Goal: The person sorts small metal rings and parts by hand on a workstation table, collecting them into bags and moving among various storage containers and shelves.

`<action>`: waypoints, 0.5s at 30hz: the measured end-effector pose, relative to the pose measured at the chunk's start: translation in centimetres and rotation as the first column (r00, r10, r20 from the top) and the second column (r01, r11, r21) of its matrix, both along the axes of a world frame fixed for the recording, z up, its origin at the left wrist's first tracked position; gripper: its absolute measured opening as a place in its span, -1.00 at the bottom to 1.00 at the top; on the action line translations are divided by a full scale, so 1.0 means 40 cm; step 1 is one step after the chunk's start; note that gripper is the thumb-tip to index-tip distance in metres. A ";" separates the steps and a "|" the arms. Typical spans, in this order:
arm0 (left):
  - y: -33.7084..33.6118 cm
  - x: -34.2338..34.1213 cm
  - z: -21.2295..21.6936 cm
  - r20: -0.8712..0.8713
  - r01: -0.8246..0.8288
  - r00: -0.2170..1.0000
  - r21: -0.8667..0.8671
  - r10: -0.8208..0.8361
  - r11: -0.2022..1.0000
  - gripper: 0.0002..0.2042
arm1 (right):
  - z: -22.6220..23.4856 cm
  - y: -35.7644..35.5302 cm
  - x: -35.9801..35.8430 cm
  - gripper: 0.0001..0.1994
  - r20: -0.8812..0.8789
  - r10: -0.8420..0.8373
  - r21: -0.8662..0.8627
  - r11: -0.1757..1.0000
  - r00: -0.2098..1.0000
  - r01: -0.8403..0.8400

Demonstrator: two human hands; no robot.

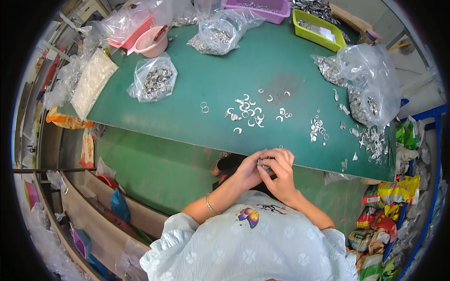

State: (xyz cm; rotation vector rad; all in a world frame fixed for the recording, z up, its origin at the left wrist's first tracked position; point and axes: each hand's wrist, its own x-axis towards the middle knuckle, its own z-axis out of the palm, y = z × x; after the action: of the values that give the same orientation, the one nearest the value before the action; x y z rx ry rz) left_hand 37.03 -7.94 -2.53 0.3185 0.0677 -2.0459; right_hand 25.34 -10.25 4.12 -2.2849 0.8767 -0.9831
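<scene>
My left hand (250,171) and my right hand (281,175) meet at the front edge of the green table (206,84). Their fingers are curled together around a small silvery piece (265,166), mostly hidden, so its kind does not show. Beyond them on the tabletop lies a loose scatter of silver crescent-shaped metal pieces (247,112). To the right of that is a small group of silver rings (318,129). A larger heap of small metal parts (374,143) spreads near the right end. Two thin rings (204,107) lie apart on the left.
Clear plastic bags of metal parts (158,82) stand around the table, including a large bag (370,84) at right. Along the back are a pink basket (151,42), a purple bin (262,9) and a yellow-green tray (318,30). Shelves (103,206) stand at left; colourful packages (389,206) at right.
</scene>
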 end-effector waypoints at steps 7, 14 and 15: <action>-0.004 0.009 0.006 -0.055 -0.010 0.998 0.110 0.016 0.994 -0.75 | -0.011 -0.105 -0.035 -0.93 0.417 -0.256 0.768 0.612 0.872 -0.188; 0.013 0.031 -0.009 -0.012 0.043 0.999 0.150 -0.041 0.988 -0.73 | -0.068 -0.204 -0.091 -0.87 0.477 -0.346 0.879 0.209 0.808 -0.429; 0.014 0.032 -0.015 -0.023 0.040 0.999 0.131 -0.038 0.991 -0.73 | -0.071 -0.215 -0.100 -0.87 0.473 -0.343 0.881 0.159 0.812 -0.445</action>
State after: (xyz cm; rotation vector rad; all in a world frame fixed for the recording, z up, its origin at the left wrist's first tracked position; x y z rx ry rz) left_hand 38.32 -7.40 -3.13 0.3837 0.2107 -2.0881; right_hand 21.36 -18.87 1.30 -0.6920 0.7463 -0.6154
